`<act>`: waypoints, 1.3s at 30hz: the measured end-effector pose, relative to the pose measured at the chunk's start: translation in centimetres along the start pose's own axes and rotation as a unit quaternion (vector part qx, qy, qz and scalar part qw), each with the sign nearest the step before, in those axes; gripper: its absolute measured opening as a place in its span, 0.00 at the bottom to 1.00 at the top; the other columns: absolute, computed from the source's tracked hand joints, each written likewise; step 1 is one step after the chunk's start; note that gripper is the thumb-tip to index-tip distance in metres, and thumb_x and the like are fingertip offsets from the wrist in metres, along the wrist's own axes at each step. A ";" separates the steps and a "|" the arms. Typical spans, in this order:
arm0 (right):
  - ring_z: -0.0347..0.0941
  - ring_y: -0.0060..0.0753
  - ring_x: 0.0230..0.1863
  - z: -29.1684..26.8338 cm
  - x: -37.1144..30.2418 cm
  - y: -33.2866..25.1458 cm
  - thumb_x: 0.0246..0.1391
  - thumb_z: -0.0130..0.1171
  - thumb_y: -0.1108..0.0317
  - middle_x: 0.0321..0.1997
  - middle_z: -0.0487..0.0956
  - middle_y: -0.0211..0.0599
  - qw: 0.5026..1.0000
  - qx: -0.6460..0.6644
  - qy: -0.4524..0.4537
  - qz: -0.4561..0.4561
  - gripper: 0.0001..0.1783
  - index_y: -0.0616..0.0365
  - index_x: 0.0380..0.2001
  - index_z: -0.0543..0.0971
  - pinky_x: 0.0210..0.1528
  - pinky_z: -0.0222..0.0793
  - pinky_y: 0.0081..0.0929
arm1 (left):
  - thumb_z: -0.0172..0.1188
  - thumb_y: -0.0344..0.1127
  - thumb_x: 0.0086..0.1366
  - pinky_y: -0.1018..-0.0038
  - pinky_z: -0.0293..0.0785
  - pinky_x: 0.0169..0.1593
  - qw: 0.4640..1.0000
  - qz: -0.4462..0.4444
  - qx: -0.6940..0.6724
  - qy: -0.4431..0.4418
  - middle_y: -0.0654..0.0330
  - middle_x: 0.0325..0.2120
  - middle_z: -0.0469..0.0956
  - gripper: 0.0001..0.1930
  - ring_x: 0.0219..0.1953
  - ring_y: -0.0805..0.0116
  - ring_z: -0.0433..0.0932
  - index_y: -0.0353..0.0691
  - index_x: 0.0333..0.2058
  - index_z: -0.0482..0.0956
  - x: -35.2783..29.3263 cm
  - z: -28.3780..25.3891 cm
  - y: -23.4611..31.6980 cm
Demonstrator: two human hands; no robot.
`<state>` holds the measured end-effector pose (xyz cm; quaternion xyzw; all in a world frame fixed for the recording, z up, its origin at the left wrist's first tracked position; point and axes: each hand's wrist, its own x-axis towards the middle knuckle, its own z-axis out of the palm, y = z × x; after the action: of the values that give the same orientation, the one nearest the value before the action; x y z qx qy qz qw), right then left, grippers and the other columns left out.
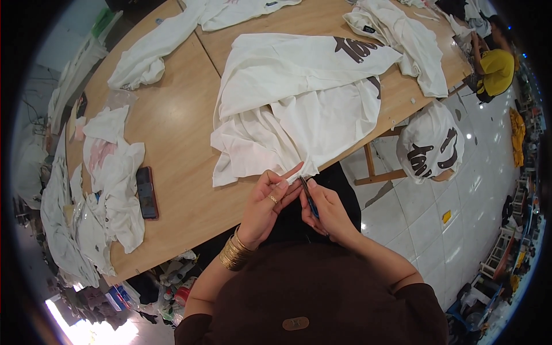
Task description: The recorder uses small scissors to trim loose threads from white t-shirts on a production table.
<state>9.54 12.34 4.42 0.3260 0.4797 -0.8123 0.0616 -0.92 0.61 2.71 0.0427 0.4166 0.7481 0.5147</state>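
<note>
A white garment (299, 86) with dark brown lettering lies spread and folded over the near part of the wooden table. My left hand (261, 210), with a ring and gold bangles at the wrist, pinches a small gathered corner of it at the table's front edge. In my right hand (332, 214) is a pair of small thread snips (310, 199) with dark blue handles. Their tips point up at the pinched cloth beside my left fingers. Whether the blades touch the fabric is too small to tell.
A dark phone (147, 193) lies at the left beside crumpled white cloth pieces (115, 172). More white garments (402, 40) rest along the table's far side. Right of the table stands a wooden stool (374, 172) near a white lettered bundle (431, 142). A person in yellow (495, 72) sits at far right.
</note>
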 end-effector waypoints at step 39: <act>0.52 0.15 0.07 -2.0 1.1 0.5 0.63 0.38 0.55 0.10 0.64 0.29 0.982 0.119 0.096 -0.113 0.19 0.59 0.26 0.66 0.09 0.48 0.13 | 0.46 0.32 0.66 0.74 0.66 0.49 0.996 0.013 0.090 -0.002 0.48 0.54 0.65 0.04 0.40 0.73 0.71 0.42 0.33 0.62 0.3 0.0 -0.1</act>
<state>9.80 13.95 2.77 0.3512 0.4167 -0.8303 -0.1164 -1.00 0.81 2.55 0.0955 0.4805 0.7143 0.4998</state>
